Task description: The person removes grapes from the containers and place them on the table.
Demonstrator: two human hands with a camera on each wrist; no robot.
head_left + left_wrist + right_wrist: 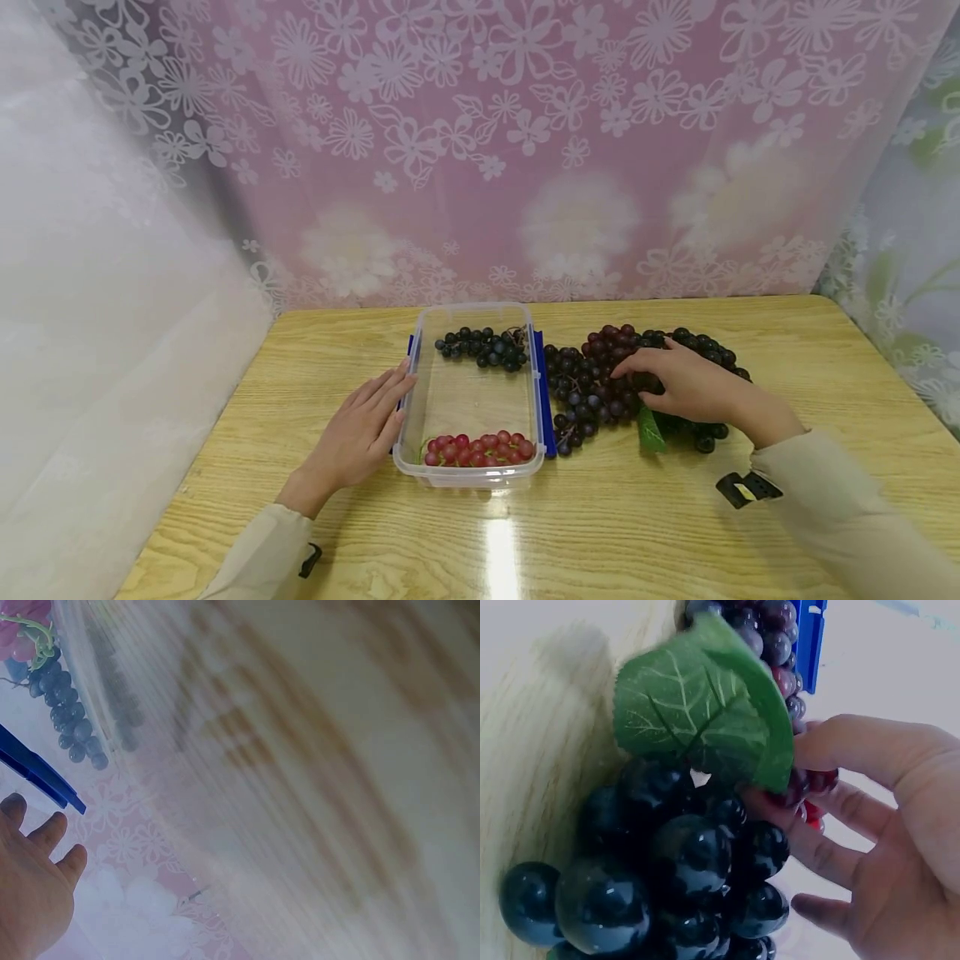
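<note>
My left hand lies flat and open on the worktop, fingertips touching the left wall of the clear plastic container. Inside it, a small dark grape bunch sits at the far end, a red grape bunch at the near end. Just right of the container, my right hand curls over and grips the dark grape pile, beside its green leaf
</note>
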